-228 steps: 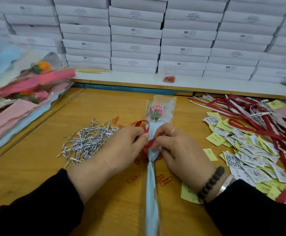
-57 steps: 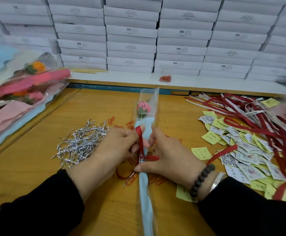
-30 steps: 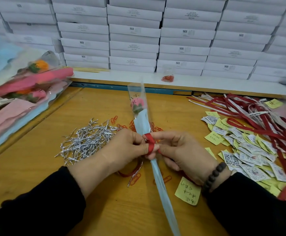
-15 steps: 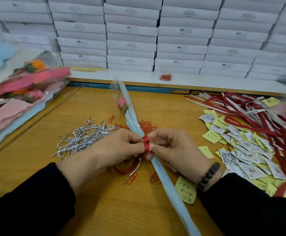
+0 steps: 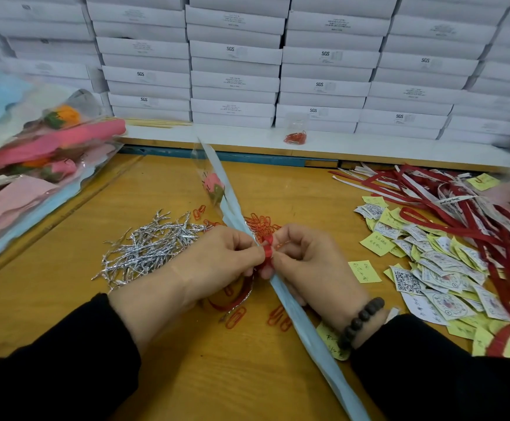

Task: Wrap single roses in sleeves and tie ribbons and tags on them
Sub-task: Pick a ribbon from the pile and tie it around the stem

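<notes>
A pink rose (image 5: 214, 185) sits in a clear and pale blue sleeve (image 5: 293, 308) that runs diagonally from upper left to lower right over the wooden table (image 5: 168, 183). A red ribbon (image 5: 267, 252) is wound round the sleeve's gathered neck. My left hand (image 5: 217, 259) pinches the ribbon from the left, and my right hand (image 5: 308, 262) pinches it from the right. A loose ribbon tail with a silver twist tie (image 5: 238, 299) hangs below my left hand.
A heap of silver twist ties (image 5: 147, 247) lies to the left, with red paper clips (image 5: 260, 224) scattered around. Yellow notes and printed tags (image 5: 430, 262) and red ribbons (image 5: 460, 208) cover the right. Wrapped roses (image 5: 35, 153) pile at far left. White boxes (image 5: 235, 65) are stacked behind.
The sleeved rose has tilted from upright to leaning left, its tail swinging to the lower right. Both hands have stayed pinched on the red ribbon at the neck.
</notes>
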`<control>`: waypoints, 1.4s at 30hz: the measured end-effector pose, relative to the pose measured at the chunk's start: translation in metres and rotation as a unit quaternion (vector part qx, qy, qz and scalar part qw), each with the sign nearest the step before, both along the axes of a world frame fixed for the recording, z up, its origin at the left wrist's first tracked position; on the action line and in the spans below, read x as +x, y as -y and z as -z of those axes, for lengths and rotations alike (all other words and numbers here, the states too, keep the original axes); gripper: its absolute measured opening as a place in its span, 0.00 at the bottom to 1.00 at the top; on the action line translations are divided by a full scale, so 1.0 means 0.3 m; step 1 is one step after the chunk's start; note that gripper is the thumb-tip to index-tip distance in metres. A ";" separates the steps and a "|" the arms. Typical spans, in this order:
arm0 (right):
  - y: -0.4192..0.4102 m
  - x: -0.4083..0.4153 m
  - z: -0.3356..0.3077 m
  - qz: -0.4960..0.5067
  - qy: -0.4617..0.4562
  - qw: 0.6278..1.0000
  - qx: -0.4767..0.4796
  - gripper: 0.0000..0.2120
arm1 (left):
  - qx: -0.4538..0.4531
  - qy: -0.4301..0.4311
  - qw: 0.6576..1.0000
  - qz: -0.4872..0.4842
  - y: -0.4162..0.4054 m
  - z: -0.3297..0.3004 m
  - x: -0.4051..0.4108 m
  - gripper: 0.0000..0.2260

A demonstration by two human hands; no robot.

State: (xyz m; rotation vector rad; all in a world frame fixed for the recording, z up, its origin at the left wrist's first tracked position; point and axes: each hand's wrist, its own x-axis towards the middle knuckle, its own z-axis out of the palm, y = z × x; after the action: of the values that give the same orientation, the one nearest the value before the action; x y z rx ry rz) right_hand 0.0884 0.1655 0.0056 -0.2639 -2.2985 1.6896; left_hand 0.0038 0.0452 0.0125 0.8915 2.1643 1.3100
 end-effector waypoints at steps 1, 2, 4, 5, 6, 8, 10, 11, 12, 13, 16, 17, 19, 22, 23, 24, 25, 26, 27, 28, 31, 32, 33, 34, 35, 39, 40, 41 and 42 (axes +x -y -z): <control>0.002 -0.001 0.001 0.005 0.001 1.000 -0.010 0.07 | 0.006 -0.003 1.000 0.002 -0.002 -0.002 0.004 0.16; 0.004 -0.003 0.003 0.011 0.002 1.000 -0.022 0.08 | 0.007 -0.010 1.000 0.004 -0.003 -0.004 0.009 0.17; 0.011 -0.006 0.009 0.018 0.011 0.999 -0.039 0.08 | 0.002 -0.030 1.000 0.006 -0.005 -0.008 0.012 0.16; 0.015 -0.008 0.011 0.018 0.017 0.999 -0.045 0.08 | 0.000 -0.034 0.999 0.006 -0.006 -0.009 0.011 0.16; 0.019 -0.008 0.013 0.015 0.023 0.998 -0.052 0.07 | -0.001 -0.031 0.999 0.007 -0.005 -0.009 0.011 0.15; 0.021 -0.008 0.014 0.002 0.036 0.997 -0.064 0.07 | -0.009 -0.029 0.999 0.019 -0.007 -0.007 0.013 0.14; 0.021 -0.007 0.011 -0.016 0.051 0.997 -0.064 0.07 | -0.023 -0.055 0.998 0.023 -0.010 -0.005 0.014 0.13; 0.021 -0.007 0.009 -0.024 0.058 0.996 -0.061 0.08 | -0.030 -0.068 0.997 0.022 -0.011 -0.005 0.016 0.14; 0.021 -0.006 0.007 -0.028 0.063 0.996 -0.058 0.07 | -0.035 -0.070 0.997 0.024 -0.011 -0.009 0.020 0.15; 0.019 -0.005 0.005 -0.028 0.065 0.996 -0.051 0.07 | -0.035 -0.062 0.997 0.027 -0.010 -0.009 0.020 0.15; 0.016 -0.002 0.006 -0.005 0.054 0.998 0.018 0.09 | -0.019 -0.026 0.999 0.014 -0.006 -0.005 0.016 0.09; 0.016 -0.001 0.007 0.003 0.046 0.998 0.044 0.09 | -0.014 -0.019 1.000 0.008 -0.005 -0.006 0.016 0.08; 0.018 0.001 0.010 0.017 0.035 0.997 0.069 0.09 | -0.007 -0.016 1.000 0.005 -0.006 -0.006 0.018 0.07; 0.020 -0.002 0.011 0.025 0.041 0.997 0.065 0.08 | -0.010 -0.043 0.999 -0.003 -0.008 -0.010 0.015 0.08; 0.019 -0.004 0.011 0.026 0.046 0.998 0.045 0.08 | -0.008 -0.051 0.999 -0.011 -0.008 -0.008 0.013 0.08; 0.016 -0.007 0.011 0.027 0.051 0.998 0.018 0.08 | -0.003 -0.053 0.998 -0.018 -0.008 -0.006 0.010 0.08; 0.012 -0.009 0.010 0.028 0.057 0.998 -0.009 0.08 | 0.003 -0.053 0.998 -0.022 -0.006 -0.004 0.008 0.08; 0.006 -0.011 0.009 0.030 0.062 0.997 -0.033 0.07 | 0.006 -0.053 0.998 -0.024 -0.006 -0.003 0.006 0.07; 0.001 -0.011 0.007 0.031 0.069 0.996 -0.056 0.07 | 0.007 -0.053 0.998 -0.025 -0.006 -0.001 0.004 0.06; -0.004 -0.011 0.006 0.033 0.076 0.993 -0.078 0.06 | 0.008 -0.052 0.998 -0.025 -0.006 0.003 0.000 0.06; -0.017 -0.012 0.005 0.040 0.102 0.988 -0.112 0.05 | 0.008 -0.048 0.998 -0.033 -0.006 0.013 -0.009 0.08; -0.019 -0.012 0.004 0.042 0.115 0.986 -0.110 0.05 | 0.008 -0.044 0.998 -0.039 -0.004 0.017 -0.013 0.09; -0.019 -0.011 0.002 0.041 0.129 0.985 -0.110 0.05 | 0.007 -0.041 0.998 -0.044 -0.002 0.021 -0.016 0.09; -0.018 -0.010 0.000 0.039 0.139 0.982 -0.118 0.05 | 0.006 -0.040 0.998 -0.048 0.000 0.022 -0.019 0.09; -0.018 -0.009 -0.003 0.037 0.144 0.980 -0.128 0.05 | 0.005 -0.041 0.998 -0.051 0.002 0.024 -0.021 0.09; -0.033 -0.002 -0.025 0.035 0.163 0.981 -0.098 0.05 | -0.004 -0.070 0.996 -0.059 0.006 0.024 -0.027 0.11; -0.041 0.001 -0.031 0.033 0.172 0.982 -0.071 0.05 | -0.013 -0.084 0.995 -0.060 0.008 0.023 -0.027 0.11; -0.049 0.004 -0.036 0.032 0.180 0.982 -0.040 0.05 | -0.022 -0.098 0.993 -0.060 0.011 0.021 -0.028 0.11; -0.057 0.006 -0.040 0.031 0.185 0.982 -0.011 0.06 | -0.031 -0.108 0.992 -0.062 0.014 0.019 -0.030 0.11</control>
State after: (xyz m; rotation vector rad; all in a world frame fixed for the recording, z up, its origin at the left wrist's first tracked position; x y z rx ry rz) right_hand 0.0903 0.1825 0.0175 -0.7029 -2.4937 1.7578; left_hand -0.0053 0.0410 0.0068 0.9253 2.4476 1.2457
